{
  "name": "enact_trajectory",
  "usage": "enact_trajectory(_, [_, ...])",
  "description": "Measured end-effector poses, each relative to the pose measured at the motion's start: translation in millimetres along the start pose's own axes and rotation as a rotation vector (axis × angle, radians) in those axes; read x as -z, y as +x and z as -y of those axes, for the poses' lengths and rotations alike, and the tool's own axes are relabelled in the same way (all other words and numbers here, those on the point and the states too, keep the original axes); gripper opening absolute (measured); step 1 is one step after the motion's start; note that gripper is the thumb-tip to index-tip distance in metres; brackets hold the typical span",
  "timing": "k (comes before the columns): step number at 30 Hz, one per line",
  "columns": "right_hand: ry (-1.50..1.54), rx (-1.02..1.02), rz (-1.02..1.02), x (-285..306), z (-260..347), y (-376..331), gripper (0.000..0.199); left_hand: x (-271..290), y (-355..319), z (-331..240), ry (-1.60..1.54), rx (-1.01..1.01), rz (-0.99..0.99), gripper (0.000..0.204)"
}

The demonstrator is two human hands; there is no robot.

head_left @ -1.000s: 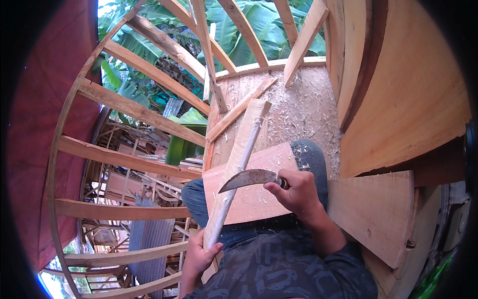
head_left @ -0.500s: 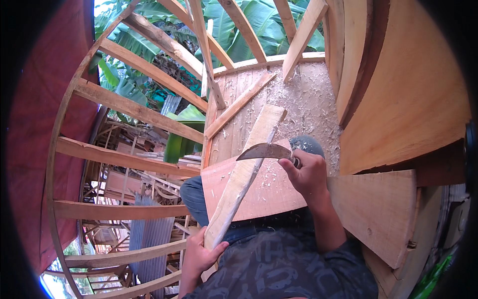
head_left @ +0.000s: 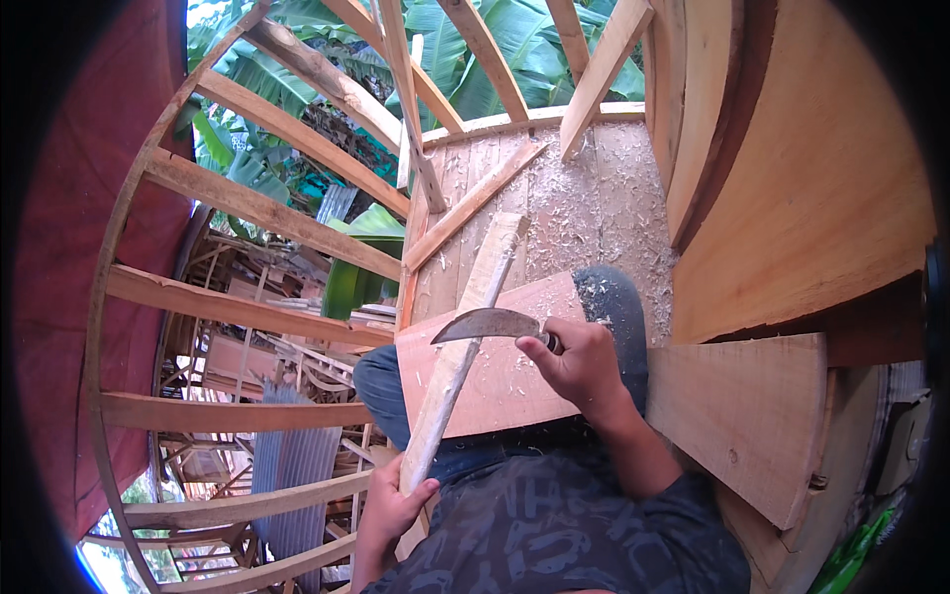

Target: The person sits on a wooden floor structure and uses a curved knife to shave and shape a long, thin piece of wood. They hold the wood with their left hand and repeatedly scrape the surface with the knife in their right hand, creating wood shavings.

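Note:
My left hand (head_left: pixel 396 500) is closed around the near end of a long pale wooden strip (head_left: pixel 450 381), which slants up and away across my lap. In my right hand (head_left: pixel 582 368) I grip the handle of a knife with a broad curved blade (head_left: pixel 487 324). The blade lies across the strip a little beyond its middle, its point sticking out past the strip's left edge. Under both rests a flat reddish wooden board (head_left: pixel 534 381) on my thighs. Most of the knife's handle is hidden by my fingers.
Curled shavings litter the plank floor (head_left: pixel 614 198) ahead. To my left stands a slatted wooden railing (head_left: pixel 237 414), with stacked timber and corrugated sheet below it. A large curved wooden panel (head_left: pixel 821 198) and a thick board (head_left: pixel 747 416) are at my right.
My right hand and the knife have moved left and nearer to me along the strip. The strip's far end has swung left. My left hand keeps its hold, shifted slightly left.

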State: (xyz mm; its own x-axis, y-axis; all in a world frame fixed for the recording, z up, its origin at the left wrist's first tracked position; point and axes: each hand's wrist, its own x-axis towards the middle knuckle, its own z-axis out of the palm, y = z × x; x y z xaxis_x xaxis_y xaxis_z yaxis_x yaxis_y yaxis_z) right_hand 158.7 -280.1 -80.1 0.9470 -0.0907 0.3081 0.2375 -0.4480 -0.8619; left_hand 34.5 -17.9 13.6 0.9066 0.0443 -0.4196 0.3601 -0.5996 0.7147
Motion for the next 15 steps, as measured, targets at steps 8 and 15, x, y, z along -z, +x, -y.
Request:
enact_trajectory(8, [-0.140, 0.102, -0.166, 5.0, -20.0, 10.3, 0.059, -2.5, -1.9, -18.2, 0.090, -0.030, 0.041, 0.051])
enact_trajectory(15, [-0.084, -0.106, -0.140, 6.7, -33.8, 16.4, 0.055, -3.4, 0.6, -7.5, 0.178, -0.005, 0.036, 0.049])
